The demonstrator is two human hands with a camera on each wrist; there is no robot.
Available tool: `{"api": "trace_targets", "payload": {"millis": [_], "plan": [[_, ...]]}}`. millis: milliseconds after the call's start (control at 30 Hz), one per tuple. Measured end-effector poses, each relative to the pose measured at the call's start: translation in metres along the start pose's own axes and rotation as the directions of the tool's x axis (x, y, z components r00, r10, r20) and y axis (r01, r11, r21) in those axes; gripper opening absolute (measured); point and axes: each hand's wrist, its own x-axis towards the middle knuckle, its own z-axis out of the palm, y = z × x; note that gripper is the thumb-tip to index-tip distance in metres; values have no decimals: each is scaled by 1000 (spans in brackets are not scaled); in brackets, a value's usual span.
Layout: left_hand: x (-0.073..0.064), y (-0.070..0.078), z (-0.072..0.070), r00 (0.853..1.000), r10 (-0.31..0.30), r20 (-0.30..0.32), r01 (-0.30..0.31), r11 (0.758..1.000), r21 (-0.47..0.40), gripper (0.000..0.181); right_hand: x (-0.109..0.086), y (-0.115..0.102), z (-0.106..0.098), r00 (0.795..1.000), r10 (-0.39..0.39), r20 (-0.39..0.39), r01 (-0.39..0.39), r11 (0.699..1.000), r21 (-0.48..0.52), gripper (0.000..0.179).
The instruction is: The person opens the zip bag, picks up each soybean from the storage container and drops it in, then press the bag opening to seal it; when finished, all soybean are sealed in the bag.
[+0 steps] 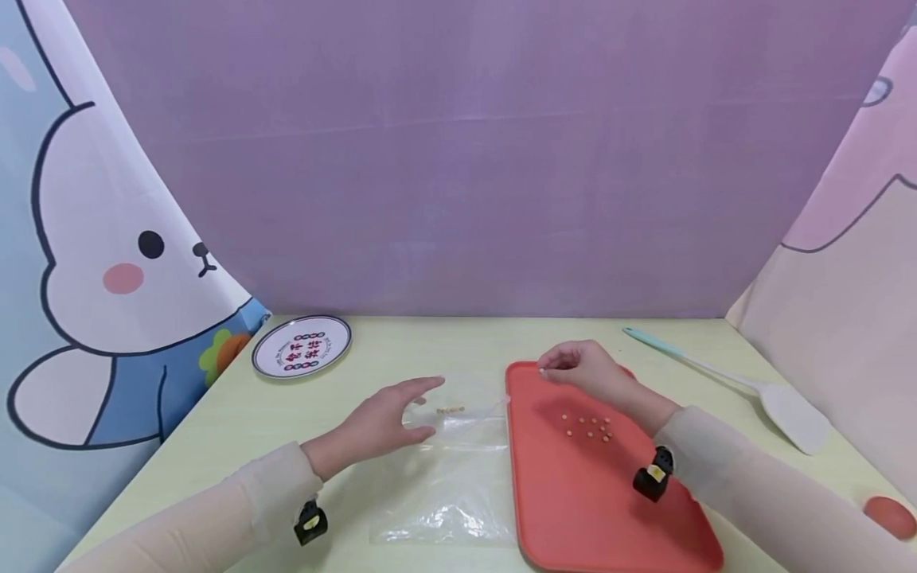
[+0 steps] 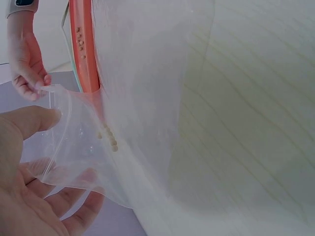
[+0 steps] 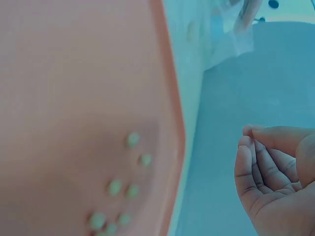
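Observation:
A clear plastic bag (image 1: 451,493) lies flat on the table, its mouth end raised at the left hand (image 1: 383,418). That hand holds the mouth between a thumb on one side and fingers spread behind the film (image 2: 74,132). Several small round beige beans (image 2: 110,137) sit in a row inside the bag. Above the far left part of the red tray (image 1: 559,493), the right hand (image 1: 591,374) pinches a small pale bean (image 1: 542,371) between thumb and fingertips. More loose beans (image 3: 132,191) are scattered on the tray below that hand.
At the back left stands a white plate (image 1: 301,347) with red lettering. A spatula (image 1: 788,410) with a green handle lies right of the tray. Near the right table edge is a red round object (image 1: 891,517). A purple cloth (image 1: 458,159) hangs behind the table.

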Motion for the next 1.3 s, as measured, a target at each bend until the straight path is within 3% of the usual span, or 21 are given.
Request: {"api": "trace_targets", "payload": {"millis": [367,700,1000,1300], "plan": [[0,1,2,1000,11,-6,-11,1000,7,69,6,-37,23,996,-74,50,71,996,62,16],[2,3,2,1000,10,4,-10,1000,-3,68,17,-58,43,979,-171,112,162,983,85,15],[3,3,3,1000,20,4,-20,1000,0,69,17,-64,52,967,-172,190,159,984,80,14],[3,3,0,1000,27,2,-27,1000,-12,69,14,-57,46,981,-111,159,107,994,36,11]]}}
